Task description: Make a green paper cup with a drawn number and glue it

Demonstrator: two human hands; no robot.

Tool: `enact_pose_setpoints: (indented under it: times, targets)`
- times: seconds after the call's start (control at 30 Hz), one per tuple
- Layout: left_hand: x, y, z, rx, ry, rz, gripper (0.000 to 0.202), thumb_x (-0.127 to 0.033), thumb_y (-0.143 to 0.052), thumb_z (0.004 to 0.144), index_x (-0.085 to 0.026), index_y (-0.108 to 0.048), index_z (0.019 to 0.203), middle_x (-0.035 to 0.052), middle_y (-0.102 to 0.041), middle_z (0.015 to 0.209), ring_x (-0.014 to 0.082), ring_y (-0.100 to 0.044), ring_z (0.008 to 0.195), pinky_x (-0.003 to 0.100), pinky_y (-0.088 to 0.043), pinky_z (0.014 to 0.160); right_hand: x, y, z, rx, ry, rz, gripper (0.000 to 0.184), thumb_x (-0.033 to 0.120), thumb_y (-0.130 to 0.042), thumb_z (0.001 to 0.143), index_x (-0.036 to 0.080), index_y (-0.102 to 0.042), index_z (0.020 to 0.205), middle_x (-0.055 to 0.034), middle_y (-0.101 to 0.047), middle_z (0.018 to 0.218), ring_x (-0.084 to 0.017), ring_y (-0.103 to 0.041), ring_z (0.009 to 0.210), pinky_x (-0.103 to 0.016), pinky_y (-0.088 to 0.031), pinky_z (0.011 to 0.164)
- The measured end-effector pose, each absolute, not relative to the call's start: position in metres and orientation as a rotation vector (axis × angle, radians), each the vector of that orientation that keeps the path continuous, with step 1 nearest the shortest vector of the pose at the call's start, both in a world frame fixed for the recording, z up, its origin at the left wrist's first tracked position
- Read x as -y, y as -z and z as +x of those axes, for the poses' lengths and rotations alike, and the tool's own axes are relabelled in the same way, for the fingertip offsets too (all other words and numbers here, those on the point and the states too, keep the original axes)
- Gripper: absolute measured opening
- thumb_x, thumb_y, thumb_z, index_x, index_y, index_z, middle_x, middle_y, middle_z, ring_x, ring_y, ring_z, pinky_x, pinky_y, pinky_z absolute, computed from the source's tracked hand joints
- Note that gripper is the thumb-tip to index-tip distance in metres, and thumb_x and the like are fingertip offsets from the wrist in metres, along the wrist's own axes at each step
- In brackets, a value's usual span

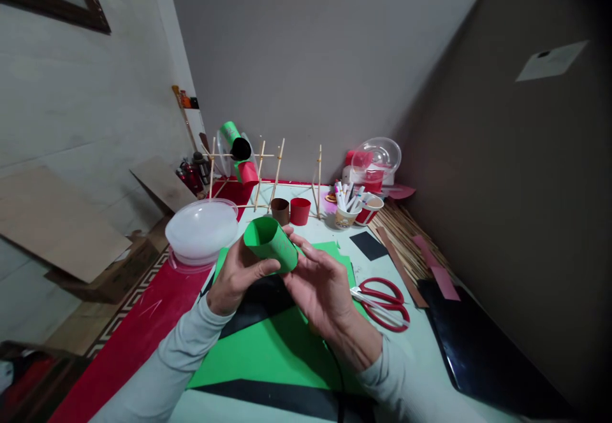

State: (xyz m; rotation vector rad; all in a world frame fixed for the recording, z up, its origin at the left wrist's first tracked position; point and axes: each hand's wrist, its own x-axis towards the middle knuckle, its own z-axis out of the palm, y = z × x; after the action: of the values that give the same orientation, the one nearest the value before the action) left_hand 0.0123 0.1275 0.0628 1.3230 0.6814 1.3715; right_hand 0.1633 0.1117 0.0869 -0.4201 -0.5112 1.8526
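Note:
A rolled green paper tube (283,248) is held tilted in the middle of the view, its open end facing up and left. My left hand (234,278) grips it from the left with the thumb along its lower side. On the other side, my right hand (321,283) has its fingers closed round the tube's right end. Beneath both hands lie green paper sheets (268,353) and black paper (253,308). Just beyond the tube stand a brown paper ring (280,211) and a red paper ring (299,211).
Red-handled scissors (382,304) lie right of my right hand. Behind stand a thin stick frame (277,168) and a cup of markers (347,218). Bamboo sticks (411,232) and a dark glossy panel (482,353) lie right; plastic bowls (201,230) sit left.

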Motion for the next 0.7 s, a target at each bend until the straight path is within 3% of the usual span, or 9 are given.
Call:
enact_pose_setpoints:
  times: [0.2,0.37,0.43,0.53,0.6,0.7]
  targets:
    - [-0.128,-0.062,0.015,-0.701,-1.412,1.261,0.044,-0.042,-0.080,0.079,-0.017,-0.071,0.113,0.0145,-0.075,0.121,0.0354,-0.068,0.117,0.046,-0.054,0.101,-0.108,-0.072,0.172,0.486,-1.850,-0.585,0.031,0.018,-0.082,0.064,0.019,-0.073,0.094,-0.0003,-0.075,0.086,-0.013,-0.067,0.081,-0.024,-0.053,0.085]
    - [-0.126,-0.063,0.016,-0.815,-1.437,1.284,0.052,-0.041,-0.082,0.076,-0.017,-0.064,0.118,0.0137,-0.075,0.119,0.0319,-0.071,0.108,0.042,-0.055,0.095,-0.102,-0.066,0.171,0.578,-1.911,-0.644,0.039,0.019,-0.092,0.060,0.018,-0.070,0.092,0.0016,-0.073,0.087,-0.014,-0.070,0.085,-0.027,-0.055,0.083]
    - [-0.125,-0.062,0.016,-0.890,-1.442,1.311,0.051,-0.038,-0.084,0.075,-0.016,-0.063,0.115,0.0131,-0.075,0.118,0.0297,-0.070,0.106,0.037,-0.055,0.092,-0.102,-0.066,0.167,0.656,-1.949,-0.647,0.039,0.026,-0.094,0.060,0.015,-0.071,0.090,-0.0009,-0.073,0.087,-0.014,-0.070,0.081,-0.024,-0.054,0.076]
    - [-0.122,-0.064,0.016,-0.965,-1.426,1.336,0.049,-0.037,-0.084,0.076,-0.017,-0.061,0.115,0.0119,-0.074,0.112,0.0283,-0.071,0.102,0.034,-0.056,0.084,-0.106,-0.063,0.164,0.771,-2.009,-0.674,0.039,0.036,-0.094,0.061,0.011,-0.069,0.077,-0.0010,-0.070,0.067,-0.008,-0.061,0.056,-0.018,-0.047,0.055]
    - [-0.120,-0.068,0.017,-0.957,-1.400,1.339,0.048,-0.039,-0.080,0.080,-0.019,-0.057,0.117,0.0108,-0.074,0.109,0.0296,-0.072,0.101,0.036,-0.057,0.083,-0.109,-0.059,0.163,0.830,-2.022,-0.710,0.041,0.040,-0.093,0.062,0.012,-0.065,0.069,0.0014,-0.065,0.057,-0.004,-0.051,0.044,-0.016,-0.039,0.046]
    - [-0.117,-0.074,0.019,-0.882,-1.345,1.290,0.047,-0.040,-0.076,0.084,-0.022,-0.052,0.120,0.0075,-0.073,0.103,0.0315,-0.072,0.102,0.040,-0.059,0.085,-0.115,-0.056,0.164,0.917,-2.016,-0.752,0.043,0.045,-0.092,0.063,0.012,-0.063,0.065,0.0013,-0.064,0.056,-0.003,-0.049,0.042,-0.016,-0.037,0.044]
